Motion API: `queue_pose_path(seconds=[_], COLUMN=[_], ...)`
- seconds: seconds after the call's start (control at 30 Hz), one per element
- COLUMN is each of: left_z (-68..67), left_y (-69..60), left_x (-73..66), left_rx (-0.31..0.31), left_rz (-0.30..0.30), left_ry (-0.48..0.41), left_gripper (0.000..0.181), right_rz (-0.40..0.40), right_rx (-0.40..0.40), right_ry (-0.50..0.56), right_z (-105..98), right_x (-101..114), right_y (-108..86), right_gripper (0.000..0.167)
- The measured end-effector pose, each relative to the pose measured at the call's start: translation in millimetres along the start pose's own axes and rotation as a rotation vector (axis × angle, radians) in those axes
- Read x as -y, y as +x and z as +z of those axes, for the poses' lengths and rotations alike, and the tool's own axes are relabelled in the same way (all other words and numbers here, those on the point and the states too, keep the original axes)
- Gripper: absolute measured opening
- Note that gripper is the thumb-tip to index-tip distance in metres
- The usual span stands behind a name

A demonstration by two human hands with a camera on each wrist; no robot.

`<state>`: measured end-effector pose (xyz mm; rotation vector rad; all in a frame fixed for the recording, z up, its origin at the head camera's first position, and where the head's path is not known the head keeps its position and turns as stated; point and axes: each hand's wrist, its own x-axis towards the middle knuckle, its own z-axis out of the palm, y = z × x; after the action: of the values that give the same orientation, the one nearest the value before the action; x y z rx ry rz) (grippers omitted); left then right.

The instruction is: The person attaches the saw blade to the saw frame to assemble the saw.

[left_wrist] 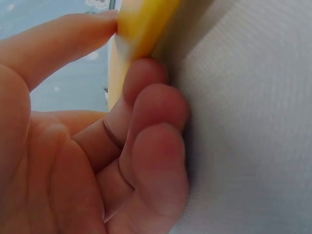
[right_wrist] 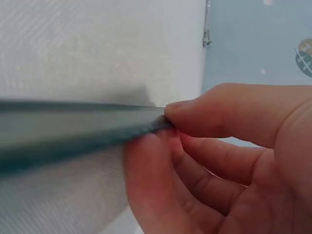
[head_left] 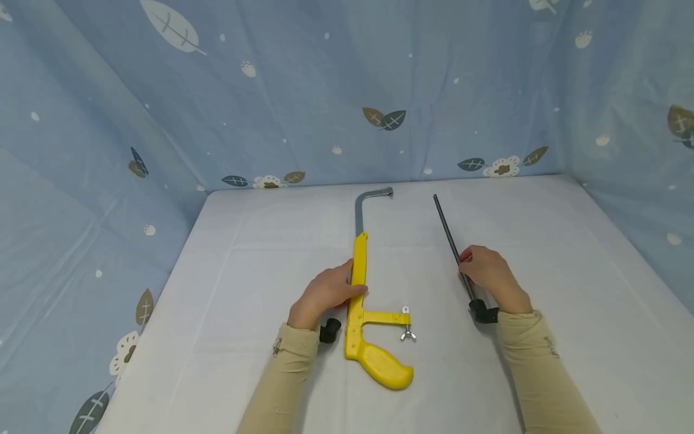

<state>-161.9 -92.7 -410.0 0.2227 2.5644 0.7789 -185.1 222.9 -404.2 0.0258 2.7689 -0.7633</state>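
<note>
A hacksaw frame (head_left: pixel 360 256) lies on the white cloth, its yellow handle (head_left: pixel 386 366) towards me and its bent grey front arm (head_left: pixel 359 214) pointing away. No blade spans it. My left hand (head_left: pixel 324 293) holds the yellow bar from the left, thumb on top; in the left wrist view the fingertips (left_wrist: pixel 160 148) are curled low by the cloth. To the right, my right hand (head_left: pixel 490 274) pinches a thin dark hacksaw blade (head_left: pixel 447 231) between thumb and finger. The right wrist view shows the blade (right_wrist: pixel 73 124) close up and blurred, one edge seemingly toothed.
A wing nut (head_left: pixel 408 333) sits on the frame's short rear arm. Black wrist cameras (head_left: pixel 480 311) show at both cuffs. The white-covered table (head_left: pixel 244 241) meets blue patterned curtains (head_left: pixel 303 108) at its back and sides.
</note>
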Motion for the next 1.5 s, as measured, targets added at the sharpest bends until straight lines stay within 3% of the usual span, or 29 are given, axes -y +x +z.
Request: queue_pose_path(seconds=[0.2, 0.5, 0.67, 0.83, 1.1, 1.5], left_z=[-1.0, 0.3, 0.8, 1.5, 1.6, 4.3], left_y=[-1.3, -1.9, -1.9, -2.2, -2.3, -0.1], left_x=[-0.1, -0.5, -1.7, -1.6, -2.8, 0.0], left_rx=[-0.007, -0.029, -0.031, -0.036, -0.045, -0.061], left_rz=[-0.009, -0.014, -0.01, -0.017, -0.032, -0.038], left_ry=[0.013, 0.055, 0.073, 0.083, 0.07, 0.072], left_gripper=[0.078, 0.081, 0.079, 0.078, 0.078, 0.079], right_rz=[0.003, -0.048, -0.078, -0.097, -0.13, -0.108], right_rx=[0.058, 0.084, 0.067, 0.05, 0.107, 0.149], right_ry=[0.109, 0.501, 0.647, 0.698, 0.739, 0.822], right_z=[-0.4, 5.2, 11.9, 21.0, 35.7, 51.0], right_x=[-4.3, -2.0, 5.5, 13.8, 28.5, 46.8], right_y=[3.2, 4.9, 6.7, 8.5, 10.5, 21.0], right_gripper=[0.032, 0.038, 0.041, 0.039, 0.038, 0.039])
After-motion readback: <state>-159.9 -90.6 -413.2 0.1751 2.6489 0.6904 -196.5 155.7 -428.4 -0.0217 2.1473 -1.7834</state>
